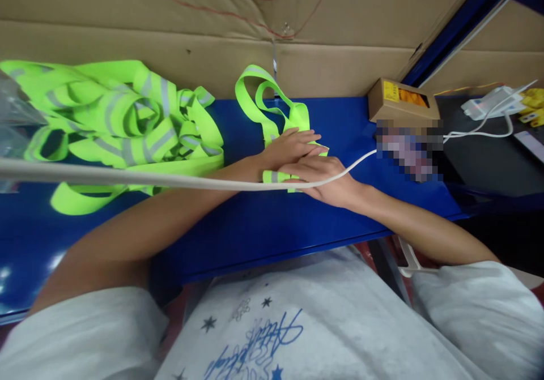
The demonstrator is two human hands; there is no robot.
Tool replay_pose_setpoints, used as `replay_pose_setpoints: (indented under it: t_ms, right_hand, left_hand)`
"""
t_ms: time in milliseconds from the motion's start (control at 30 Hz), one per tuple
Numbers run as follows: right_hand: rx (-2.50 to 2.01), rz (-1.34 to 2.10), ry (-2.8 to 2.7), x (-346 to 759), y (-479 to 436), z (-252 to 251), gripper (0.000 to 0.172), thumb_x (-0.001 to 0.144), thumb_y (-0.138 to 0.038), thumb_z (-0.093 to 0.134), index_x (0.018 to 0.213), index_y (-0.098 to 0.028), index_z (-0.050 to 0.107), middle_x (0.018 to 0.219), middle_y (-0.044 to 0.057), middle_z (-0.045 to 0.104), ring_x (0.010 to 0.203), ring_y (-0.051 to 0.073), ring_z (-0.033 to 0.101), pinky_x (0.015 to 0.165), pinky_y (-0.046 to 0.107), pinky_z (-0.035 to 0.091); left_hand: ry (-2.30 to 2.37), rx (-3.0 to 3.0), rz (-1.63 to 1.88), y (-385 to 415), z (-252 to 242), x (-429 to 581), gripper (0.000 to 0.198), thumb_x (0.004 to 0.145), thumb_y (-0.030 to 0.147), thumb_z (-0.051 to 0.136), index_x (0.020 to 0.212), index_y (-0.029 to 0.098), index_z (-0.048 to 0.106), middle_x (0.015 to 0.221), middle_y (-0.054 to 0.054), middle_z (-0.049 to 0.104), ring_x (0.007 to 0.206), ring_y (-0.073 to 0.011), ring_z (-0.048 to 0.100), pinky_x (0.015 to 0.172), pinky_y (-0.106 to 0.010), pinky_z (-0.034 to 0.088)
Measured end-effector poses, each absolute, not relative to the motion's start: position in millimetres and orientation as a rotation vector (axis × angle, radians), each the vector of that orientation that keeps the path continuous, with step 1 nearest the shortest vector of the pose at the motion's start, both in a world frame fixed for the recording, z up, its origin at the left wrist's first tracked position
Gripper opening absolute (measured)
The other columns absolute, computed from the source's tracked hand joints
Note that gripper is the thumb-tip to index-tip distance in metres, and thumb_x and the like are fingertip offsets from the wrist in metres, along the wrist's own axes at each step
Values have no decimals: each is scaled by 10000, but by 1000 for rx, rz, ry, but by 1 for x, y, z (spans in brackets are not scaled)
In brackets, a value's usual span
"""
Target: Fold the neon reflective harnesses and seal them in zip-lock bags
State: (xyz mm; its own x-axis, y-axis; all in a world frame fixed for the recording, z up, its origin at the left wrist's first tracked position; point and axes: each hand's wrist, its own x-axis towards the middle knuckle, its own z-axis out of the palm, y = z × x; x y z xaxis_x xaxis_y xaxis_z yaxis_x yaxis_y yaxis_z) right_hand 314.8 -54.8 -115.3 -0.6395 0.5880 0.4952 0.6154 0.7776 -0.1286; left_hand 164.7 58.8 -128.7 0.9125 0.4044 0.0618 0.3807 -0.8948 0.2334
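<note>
The left hand (289, 143) lies across a neon strap (300, 117) with fingers stretched out, and the right hand (325, 175) overlaps it on the near side; whether either grips the strap, I cannot quite tell. The strap loops beyond the hands on the worktop (340, 118). Left of them sits a strap heap (127, 133); a cardboard box (403, 115) stands beyond, rightward.
</note>
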Motion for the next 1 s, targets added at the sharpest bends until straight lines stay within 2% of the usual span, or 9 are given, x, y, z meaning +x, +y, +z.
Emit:
replay_pose_setpoints:
  t_ms: [100, 233, 400, 533, 633, 800, 833, 933, 1000]
  right_hand:
    - [-886, 195, -2354, 322, -46, -109, 348, 1129, -385, 553, 1174, -144, 799, 1193, 119, 785, 1116, 218, 718, 956, 345, 542]
    - [-945, 395, -2359, 330, -46, -106, 341, 1107, -411, 601, 1127, -146, 814, 1039, 90, 796, 953, 179, 722, 819, 296, 507]
    - [-973, 51, -2422, 331, -43, -115, 388, 1110, -492, 577, 1183, -198, 820, 1073, 100, 769, 1035, 239, 672, 924, 396, 445]
    - [-954, -147, -2450, 328, -37, -118, 394, 1133, -428, 535, 1344, -168, 743, 1224, 143, 723, 1191, 271, 640, 1014, 444, 470]
    - [-886, -119, -2551, 328, -41, -114, 391, 1162, -375, 448, 1289, -148, 740, 1197, 136, 733, 1206, 260, 663, 1050, 433, 520]
    - [-914, -139, -2689, 331, -64, -108, 772, 1001, -710, 628, 1434, -71, 637, 1254, 208, 704, 1147, 346, 685, 977, 515, 579]
    - [-950, -161, -2707, 330, -67, -108, 732, 1017, -662, 641, 1454, -75, 622, 1266, 211, 703, 1139, 345, 688, 965, 509, 581]
    - [-1046, -294, -2720, 325, -74, -108, 391, 1122, -351, 544, 1436, -143, 650, 1245, 182, 727, 1086, 305, 710, 916, 449, 578]
    - [-1073, -337, -2713, 323, -73, -107, 356, 1124, -211, 474, 1421, -173, 667, 1211, 157, 747, 1056, 281, 723, 890, 411, 572]
  left_hand:
    - [474, 2886, 82, 72, -128, 159, 499, 1141, 442, 366, 1586, 325, 560, 1751, -28, 410, 1672, -255, 313, 1408, -524, 165]
    - [410, 2887, 164, 84, -125, 148, 566, 1151, 520, 227, 1570, 357, 571, 1726, -22, 452, 1659, -267, 339, 1404, -586, 8]
    - [399, 2847, 195, 94, -133, 141, 583, 1123, 565, 272, 1453, 299, 672, 1748, -60, 412, 1637, -333, 373, 1378, -654, 18]
    - [362, 2817, 245, 98, -137, 138, 596, 1092, 629, 336, 1490, 306, 638, 1748, -57, 414, 1658, -289, 335, 1396, -588, 12]
    - [394, 2788, 290, 95, -134, 139, 629, 1113, 610, 252, 1532, 312, 615, 1708, -43, 479, 1658, -261, 335, 1402, -567, 31]
    - [526, 2789, 241, 84, -123, 144, 633, 1149, 571, 146, 1569, 352, 566, 1724, 3, 455, 1659, -241, 311, 1386, -596, -36]
    - [561, 2786, 227, 84, -122, 146, 624, 1151, 567, 149, 1602, 360, 528, 1750, -2, 411, 1669, -247, 293, 1383, -603, -46]
    - [649, 2774, 187, 86, -121, 148, 608, 1150, 533, 179, 1657, 356, 464, 1791, -41, 322, 1689, -275, 262, 1373, -634, -52]
    - [667, 2760, 167, 89, -122, 148, 605, 1149, 526, 198, 1644, 341, 491, 1785, -67, 329, 1686, -285, 271, 1367, -653, -43]
